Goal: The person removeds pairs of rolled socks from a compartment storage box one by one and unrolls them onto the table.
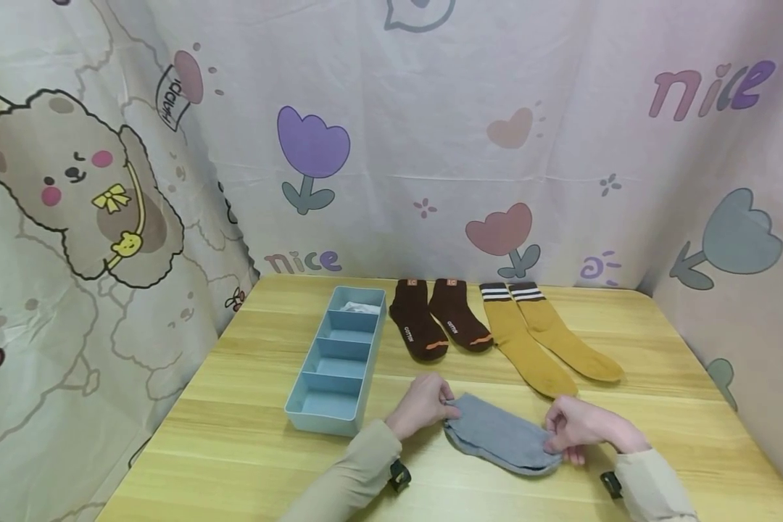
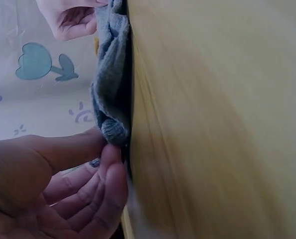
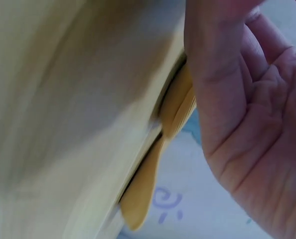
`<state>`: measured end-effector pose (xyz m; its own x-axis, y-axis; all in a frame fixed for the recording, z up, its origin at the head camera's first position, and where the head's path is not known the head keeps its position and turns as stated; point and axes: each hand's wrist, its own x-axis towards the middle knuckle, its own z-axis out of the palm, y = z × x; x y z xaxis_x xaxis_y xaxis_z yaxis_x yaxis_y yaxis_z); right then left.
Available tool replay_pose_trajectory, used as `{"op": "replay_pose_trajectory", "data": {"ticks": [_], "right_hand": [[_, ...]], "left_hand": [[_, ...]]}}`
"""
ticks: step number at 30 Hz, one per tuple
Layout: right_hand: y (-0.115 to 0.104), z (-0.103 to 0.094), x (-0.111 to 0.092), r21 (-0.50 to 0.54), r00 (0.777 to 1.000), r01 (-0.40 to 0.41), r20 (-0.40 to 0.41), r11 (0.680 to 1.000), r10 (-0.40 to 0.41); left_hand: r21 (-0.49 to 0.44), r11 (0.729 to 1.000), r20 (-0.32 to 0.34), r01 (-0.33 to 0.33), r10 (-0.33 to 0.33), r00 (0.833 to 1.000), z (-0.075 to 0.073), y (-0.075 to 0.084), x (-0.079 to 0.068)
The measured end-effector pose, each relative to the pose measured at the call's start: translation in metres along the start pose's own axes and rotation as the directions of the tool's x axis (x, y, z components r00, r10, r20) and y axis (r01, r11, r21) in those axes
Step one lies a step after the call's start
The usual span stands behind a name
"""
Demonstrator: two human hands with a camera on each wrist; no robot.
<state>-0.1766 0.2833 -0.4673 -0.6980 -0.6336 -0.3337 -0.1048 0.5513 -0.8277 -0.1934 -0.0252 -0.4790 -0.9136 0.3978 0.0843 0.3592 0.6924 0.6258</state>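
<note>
A pair of grey socks [image 1: 502,435], one laid over the other, lies on the near part of the table. My left hand [image 1: 424,406] pinches their left end between thumb and fingers. At the other end, the thumb and fingers of my right hand [image 1: 577,428] pinch the grey fabric. The left wrist view shows the grey socks [image 2: 110,74] edge-on, low over the wood, with my left thumb and fingertips on a bunched end. In the right wrist view my right hand [image 3: 237,99] fills the right side, and the grey fabric is out of sight.
A blue divided box [image 1: 359,362] stands left of the hands, with a white item [image 1: 360,308] in its far compartment. Behind the grey socks lie brown socks [image 1: 417,322] and long mustard socks [image 1: 535,348] with striped cuffs. A printed curtain [image 1: 417,145] borders the wooden table [image 1: 235,420].
</note>
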Motion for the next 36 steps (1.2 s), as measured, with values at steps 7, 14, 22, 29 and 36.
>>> {"op": "replay_pose_trajectory", "data": {"ticks": [7, 14, 22, 29, 36], "right_hand": [[0.014, -0.002, -0.024, 0.092, 1.0, -0.015, 0.013, 0.996, 0.014], [0.026, -0.007, -0.043, 0.156, 0.999, -0.021, 0.035, 0.988, 0.015], [0.039, -0.013, -0.058, 0.194, 0.997, -0.005, 0.074, 0.981, -0.01], [0.048, -0.015, -0.064, 0.23, 0.992, 0.015, 0.12, 0.973, -0.044], [0.055, -0.017, -0.075, 0.281, 0.99, 0.025, 0.129, 0.959, -0.064]], "left_hand": [[0.094, 0.995, -0.012, -0.025, 0.027, 1.0, 0.018, 0.016, 0.019], [0.11, 0.992, 0.002, -0.069, 0.069, 0.998, 0.033, 0.034, 0.037], [0.074, 0.995, 0.023, -0.073, 0.072, 0.997, 0.045, 0.046, 0.049], [0.083, 0.993, 0.03, -0.084, 0.082, 0.996, 0.052, 0.051, 0.054], [0.071, 0.992, 0.035, -0.108, 0.106, 0.994, 0.058, 0.058, 0.057]]}}
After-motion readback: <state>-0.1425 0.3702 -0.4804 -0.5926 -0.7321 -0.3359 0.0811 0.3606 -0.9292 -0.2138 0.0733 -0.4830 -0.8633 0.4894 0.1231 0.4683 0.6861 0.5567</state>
